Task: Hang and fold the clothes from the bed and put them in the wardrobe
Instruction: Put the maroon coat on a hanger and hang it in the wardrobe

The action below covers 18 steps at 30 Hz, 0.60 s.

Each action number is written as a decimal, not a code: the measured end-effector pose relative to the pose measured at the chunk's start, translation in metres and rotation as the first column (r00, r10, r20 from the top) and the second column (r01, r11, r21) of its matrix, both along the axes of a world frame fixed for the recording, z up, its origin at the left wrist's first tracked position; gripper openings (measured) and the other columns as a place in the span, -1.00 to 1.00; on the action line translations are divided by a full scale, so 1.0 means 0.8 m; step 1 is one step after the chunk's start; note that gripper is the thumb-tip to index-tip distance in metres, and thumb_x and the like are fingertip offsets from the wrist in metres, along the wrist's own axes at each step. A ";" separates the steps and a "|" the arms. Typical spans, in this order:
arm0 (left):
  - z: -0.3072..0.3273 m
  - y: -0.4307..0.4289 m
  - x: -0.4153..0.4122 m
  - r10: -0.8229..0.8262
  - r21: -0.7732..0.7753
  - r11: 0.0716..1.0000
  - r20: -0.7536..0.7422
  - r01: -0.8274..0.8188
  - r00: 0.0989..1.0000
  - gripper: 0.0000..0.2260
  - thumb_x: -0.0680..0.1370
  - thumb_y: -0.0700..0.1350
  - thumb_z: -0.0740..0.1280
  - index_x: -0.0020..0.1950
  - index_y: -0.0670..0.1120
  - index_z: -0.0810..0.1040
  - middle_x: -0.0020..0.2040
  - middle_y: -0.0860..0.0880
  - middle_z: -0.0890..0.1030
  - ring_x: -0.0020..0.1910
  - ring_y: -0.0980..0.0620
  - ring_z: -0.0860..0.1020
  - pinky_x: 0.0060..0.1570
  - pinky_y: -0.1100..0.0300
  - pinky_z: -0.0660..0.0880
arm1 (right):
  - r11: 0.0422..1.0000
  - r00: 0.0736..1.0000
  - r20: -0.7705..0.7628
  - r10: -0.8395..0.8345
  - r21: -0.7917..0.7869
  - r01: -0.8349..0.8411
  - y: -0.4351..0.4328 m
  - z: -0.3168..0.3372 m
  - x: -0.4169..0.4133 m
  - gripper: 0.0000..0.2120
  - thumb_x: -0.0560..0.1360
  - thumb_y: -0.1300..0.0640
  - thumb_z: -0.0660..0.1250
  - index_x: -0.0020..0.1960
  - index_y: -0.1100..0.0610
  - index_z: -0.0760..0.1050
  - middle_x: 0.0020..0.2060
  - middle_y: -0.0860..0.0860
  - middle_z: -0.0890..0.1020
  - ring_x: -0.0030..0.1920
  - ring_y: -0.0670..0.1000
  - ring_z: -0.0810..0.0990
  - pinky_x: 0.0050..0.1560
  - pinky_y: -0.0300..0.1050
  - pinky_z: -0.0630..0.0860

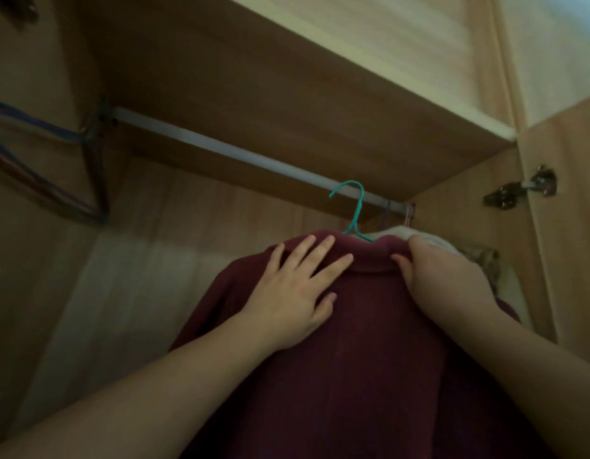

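A maroon garment (370,342) hangs on a teal hanger (355,213), whose hook is over the white wardrobe rail (220,149) near its right end. My left hand (297,293) lies flat on the garment's left shoulder, fingers spread. My right hand (442,276) grips the right side of the collar, thumb in front and fingers behind the fabric. Behind the maroon garment hang a white garment (429,243) and a patterned one (482,260), partly hidden.
Several empty hangers (38,160) hang at the rail's left end against the wardrobe side wall. A wooden shelf (287,77) runs just above the rail. At the right, the open door's metal hinge (522,188) sticks out.
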<state>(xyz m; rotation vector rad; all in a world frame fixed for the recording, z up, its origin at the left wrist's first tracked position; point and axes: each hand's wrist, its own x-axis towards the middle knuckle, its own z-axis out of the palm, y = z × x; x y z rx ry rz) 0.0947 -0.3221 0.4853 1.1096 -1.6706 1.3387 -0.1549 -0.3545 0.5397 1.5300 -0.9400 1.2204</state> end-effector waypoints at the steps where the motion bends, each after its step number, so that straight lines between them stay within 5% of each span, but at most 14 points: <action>1: 0.014 -0.020 -0.005 -0.009 0.021 1.000 0.014 0.008 1.000 -0.44 0.58 0.21 0.04 0.59 0.26 0.01 0.64 0.03 0.06 0.60 -0.05 0.04 0.49 -0.26 0.10 | 0.999 0.999 0.007 -0.034 -0.021 0.034 -0.012 0.014 0.000 -0.72 0.58 -0.20 0.12 0.01 0.00 0.39 -0.14 0.02 0.63 -0.12 0.14 0.63 -0.25 -0.04 0.45; 8: 0.110 -0.138 -0.032 -0.073 0.148 0.985 -0.080 0.084 0.994 -0.47 0.63 0.23 0.03 0.58 0.29 -0.07 0.64 0.08 -0.06 0.61 -0.02 -0.09 0.50 -0.23 0.11 | 0.983 0.983 0.020 -0.183 -0.020 0.183 -0.093 0.092 0.006 -0.69 0.61 -0.19 0.08 0.02 0.05 0.36 -0.17 0.03 0.62 -0.18 0.15 0.64 -0.30 0.00 0.45; 14: 0.173 -0.206 -0.039 -0.060 0.156 0.985 -0.093 0.074 0.994 -0.46 0.64 0.25 0.02 0.58 0.29 -0.09 0.64 0.09 -0.11 0.61 -0.02 -0.11 0.50 -0.18 0.14 | 0.981 0.982 0.033 -0.187 -0.040 0.188 -0.146 0.154 0.010 -0.72 0.63 -0.15 0.09 -0.12 0.02 0.19 -0.26 -0.03 0.52 -0.21 0.12 0.61 -0.38 -0.06 0.25; 18: 0.187 -0.247 -0.036 -0.025 0.207 0.977 -0.108 0.047 0.994 -0.47 0.63 0.29 -0.03 0.58 0.30 -0.10 0.64 0.11 -0.14 0.61 -0.03 -0.10 0.49 -0.17 0.14 | 0.975 0.975 0.003 -0.222 0.003 0.222 -0.181 0.166 0.026 -0.76 0.65 -0.13 0.06 0.05 0.03 0.34 -0.12 0.00 0.60 -0.12 0.09 0.62 -0.32 -0.06 0.29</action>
